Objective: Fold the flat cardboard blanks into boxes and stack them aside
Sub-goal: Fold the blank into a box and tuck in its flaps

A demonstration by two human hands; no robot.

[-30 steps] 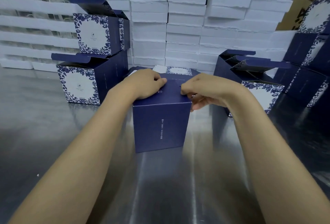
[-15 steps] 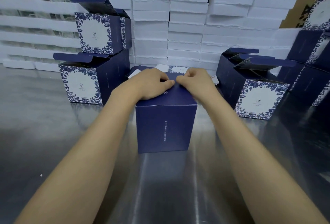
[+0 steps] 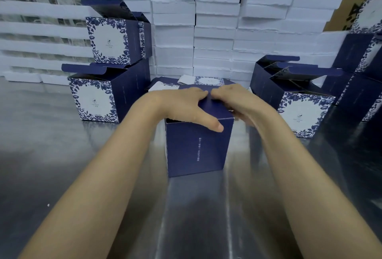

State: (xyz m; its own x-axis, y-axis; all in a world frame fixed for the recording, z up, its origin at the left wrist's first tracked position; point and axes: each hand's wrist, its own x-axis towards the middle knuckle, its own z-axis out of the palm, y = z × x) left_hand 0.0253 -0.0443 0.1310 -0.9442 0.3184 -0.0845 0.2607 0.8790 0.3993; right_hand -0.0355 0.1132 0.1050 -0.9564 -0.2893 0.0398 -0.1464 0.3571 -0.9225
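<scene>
On the steel bench (image 3: 62, 165) in front of me, my left hand (image 3: 182, 106) now drops its thumb over the navy box (image 3: 196, 147), both grips clamped on it, right hand (image 3: 237, 101) pressing the flap shut, so stacking beside the finished boxes (image 3: 99, 95) seems next.

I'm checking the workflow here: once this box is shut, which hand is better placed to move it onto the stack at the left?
Probably left: the left hand already wraps the box, nearer the two-box stack.

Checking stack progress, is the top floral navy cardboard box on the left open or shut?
Open. The top floral navy cardboard box has its lid flap standing up, uncovered.
</scene>
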